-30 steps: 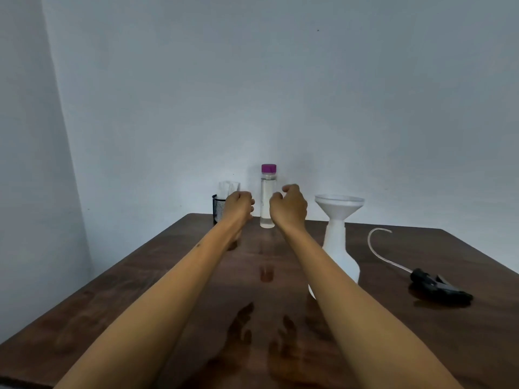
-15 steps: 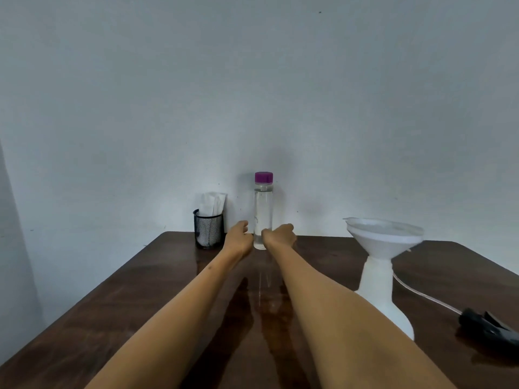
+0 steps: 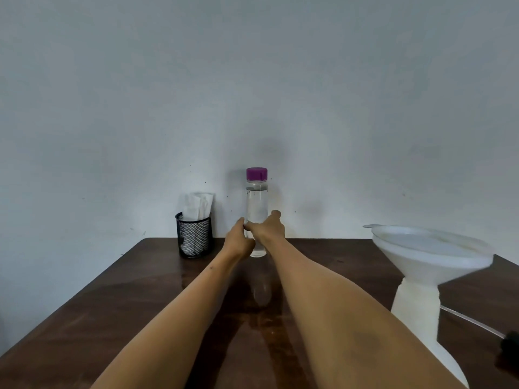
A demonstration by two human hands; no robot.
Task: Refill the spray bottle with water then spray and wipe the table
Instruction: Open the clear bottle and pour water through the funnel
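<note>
A clear water bottle (image 3: 256,204) with a purple cap (image 3: 256,173) stands upright at the far edge of the table, against the wall. My right hand (image 3: 269,230) grips its lower part, thumb across the front and forefinger up its right side. My left hand (image 3: 238,242) curls against the bottle's lower left side. At the right stands the white spray bottle (image 3: 415,313) with a white funnel (image 3: 429,249) in its neck. Its black spray head (image 3: 509,350) with a clear tube (image 3: 471,322) lies at the right edge of view.
A black mesh cup (image 3: 194,239) holding white tissues (image 3: 198,206) stands left of the water bottle by the wall. The dark wooden table (image 3: 112,304) shows a shiny wet-looking streak between my forearms. A pale wall closes the far side.
My view has moved closer and to the left. Both hands reached forward to the water bottle and now close round its lower part. The bottle still stands on the table.
</note>
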